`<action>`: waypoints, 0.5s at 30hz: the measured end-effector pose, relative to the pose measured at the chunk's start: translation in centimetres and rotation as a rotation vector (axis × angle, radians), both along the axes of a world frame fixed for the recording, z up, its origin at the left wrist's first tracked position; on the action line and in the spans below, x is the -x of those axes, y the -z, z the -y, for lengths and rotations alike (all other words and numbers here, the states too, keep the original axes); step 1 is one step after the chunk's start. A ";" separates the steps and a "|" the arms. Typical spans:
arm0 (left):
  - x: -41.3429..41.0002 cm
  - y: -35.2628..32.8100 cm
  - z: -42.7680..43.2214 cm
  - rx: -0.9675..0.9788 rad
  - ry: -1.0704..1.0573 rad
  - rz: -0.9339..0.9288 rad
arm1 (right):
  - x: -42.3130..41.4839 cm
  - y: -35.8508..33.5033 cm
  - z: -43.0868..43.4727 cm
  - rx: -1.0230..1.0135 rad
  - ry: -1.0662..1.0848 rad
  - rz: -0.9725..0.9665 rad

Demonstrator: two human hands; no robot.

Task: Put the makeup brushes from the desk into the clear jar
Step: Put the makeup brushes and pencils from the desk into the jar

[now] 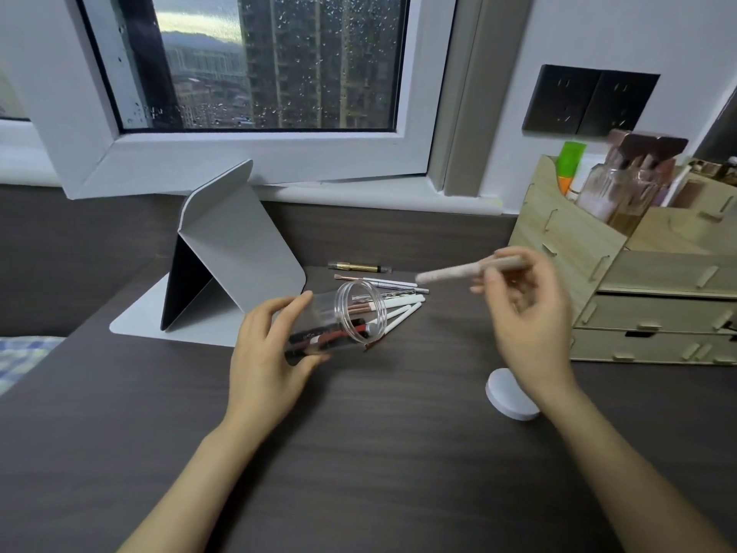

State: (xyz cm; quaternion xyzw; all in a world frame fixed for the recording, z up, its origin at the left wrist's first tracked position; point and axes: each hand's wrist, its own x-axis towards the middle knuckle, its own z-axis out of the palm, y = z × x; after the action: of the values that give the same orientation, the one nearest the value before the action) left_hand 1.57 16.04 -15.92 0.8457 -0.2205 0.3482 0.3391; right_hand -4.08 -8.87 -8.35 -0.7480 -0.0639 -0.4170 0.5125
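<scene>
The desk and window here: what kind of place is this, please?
Probably a bedroom desk high in a flat, used for makeup: a wooden organiser holds cosmetics, makeup brushes lie on the desk, and the window faces tower blocks.

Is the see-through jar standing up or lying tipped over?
Tipped over. The left hand holds the clear jar on its side, round mouth facing the white brushes on the desk.

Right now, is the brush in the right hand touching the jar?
Apart. Head view shows the brush held in the right hand, with bare desk visible between it and the clear jar.
</scene>
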 end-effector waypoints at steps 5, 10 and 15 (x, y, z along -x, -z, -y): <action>0.2 0.1 0.1 -0.004 0.034 0.000 | 3.1 -2.0 -3.5 -0.218 -0.263 0.079; 0.3 0.0 0.1 0.004 0.067 0.022 | 2.1 0.7 -6.5 -0.085 -0.315 -0.063; 0.3 0.0 0.1 0.011 0.071 0.018 | 0.9 3.0 -7.6 0.353 -0.014 0.049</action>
State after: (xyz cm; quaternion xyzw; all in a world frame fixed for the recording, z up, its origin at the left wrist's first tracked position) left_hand 1.31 15.96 -15.95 0.8323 -0.2515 0.3449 0.3537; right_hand -5.00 -1.27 -11.35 -0.8156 -0.1539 -0.4137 0.3742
